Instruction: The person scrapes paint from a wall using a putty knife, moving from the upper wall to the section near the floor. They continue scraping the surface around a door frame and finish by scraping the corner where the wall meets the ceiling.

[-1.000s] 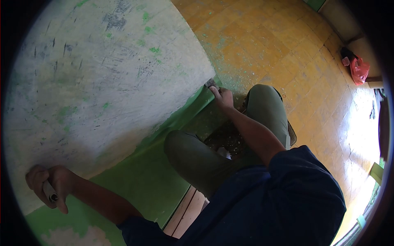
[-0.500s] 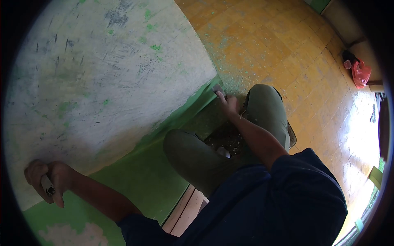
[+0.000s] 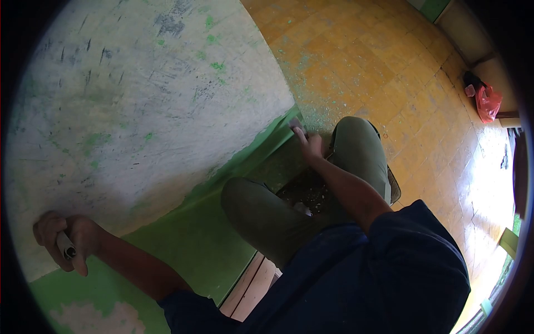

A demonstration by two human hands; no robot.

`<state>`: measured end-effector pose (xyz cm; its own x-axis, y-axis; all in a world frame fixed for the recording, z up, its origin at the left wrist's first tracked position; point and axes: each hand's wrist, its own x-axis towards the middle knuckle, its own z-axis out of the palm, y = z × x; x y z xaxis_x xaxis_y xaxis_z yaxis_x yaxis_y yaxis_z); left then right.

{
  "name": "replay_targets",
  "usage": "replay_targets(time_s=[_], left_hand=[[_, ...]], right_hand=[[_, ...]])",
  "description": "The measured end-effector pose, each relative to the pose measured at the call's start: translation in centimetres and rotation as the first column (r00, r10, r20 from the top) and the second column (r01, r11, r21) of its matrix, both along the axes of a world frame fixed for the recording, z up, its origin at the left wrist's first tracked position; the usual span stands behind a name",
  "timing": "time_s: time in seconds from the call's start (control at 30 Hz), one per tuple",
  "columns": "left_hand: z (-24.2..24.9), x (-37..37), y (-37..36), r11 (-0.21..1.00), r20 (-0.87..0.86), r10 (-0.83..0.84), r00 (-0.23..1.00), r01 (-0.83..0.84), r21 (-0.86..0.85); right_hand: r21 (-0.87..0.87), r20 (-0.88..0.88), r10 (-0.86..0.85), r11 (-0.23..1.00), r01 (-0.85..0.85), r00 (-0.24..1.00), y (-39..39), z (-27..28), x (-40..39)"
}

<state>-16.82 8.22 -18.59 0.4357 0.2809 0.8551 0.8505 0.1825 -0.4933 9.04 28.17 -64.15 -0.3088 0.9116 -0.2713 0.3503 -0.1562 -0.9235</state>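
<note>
Yellow floor [image 3: 411,106], 1 red bag [image 3: 488,104], contents unclear; left grip [image 3: 64,239] closed around tube [image 3: 65,245], right grip [image 3: 311,146] pinching scraper [image 3: 295,123].

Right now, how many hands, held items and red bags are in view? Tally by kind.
Hands: 2 (left hand, right hand)
Held items: 2 (pale cylinder, flat scraper)
Red bag: 1
Total: 5

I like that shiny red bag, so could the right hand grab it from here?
Probably not: the red bag looks far off across the floor, the right knee is in between, and the right hand already holds a scraper.
</note>
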Motion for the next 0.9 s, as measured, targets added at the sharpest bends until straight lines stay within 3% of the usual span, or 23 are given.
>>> replay_targets(time_s=[0.1, 0.23, 0.33, 0.4, 0.63, 0.73, 0.77, 0.8, 0.9], left_hand=[[0.0, 0.0, 0.0, 1.000, 0.005, -0.005, 1.000, 0.005, -0.015], [0.1, -0.3, -0.1, 1.000, -0.026, -0.002, 1.000, 0.001, -0.026], [0.1, 0.1, 0.4, 1.000, -0.022, 0.009, 1.000, -0.009, -0.013], [0.0, 0.3, 0.4, 0.999, -0.013, 0.032, 0.999, -0.032, -0.012], [0.2, 0.1, 0.2, 0.999, -0.038, 0.041, 0.998, -0.042, -0.033], [0.0, 0.2, 0.1, 0.998, -0.045, 0.047, 0.998, -0.048, -0.030], [0.0, 0.1, 0.1, 0.998, -0.050, 0.053, 0.997, -0.054, -0.032], [0.0, 0.2, 0.3, 0.998, -0.050, 0.054, 0.997, -0.056, -0.035], [0.0, 0.2, 0.5, 0.997, -0.047, 0.053, 0.997, -0.056, -0.048]], right_hand=[[0.108, 0.143, 0.026, 0.993, -0.042, 0.989, 2.1, 1.4, -2.6], [0.068, 0.144, 0.050, 0.996, -0.061, 0.988, 0.8, 0.9, -0.7], [0.033, -0.004, -0.030, 0.999, 0.030, 1.000, 0.8, 0.1, -0.2], [0.060, 0.188, 0.059, 0.996, -0.072, 0.980, 2.3, 0.7, -1.2], [0.035, 0.142, 0.064, 0.997, -0.070, 0.988, 0.6, 1.6, 0.7], [-0.001, 0.199, 0.097, 0.995, -0.098, 0.975, -0.5, -0.1, 0.3], [0.059, 0.210, 0.089, 0.993, -0.103, 0.974, 0.0, -0.3, -1.3], [0.116, 0.221, 0.082, 0.987, -0.110, 0.972, 0.3, 0.0, -2.2], [0.069, 0.242, 0.114, 0.989, -0.134, 0.964, 0.5, 1.8, -1.8]])
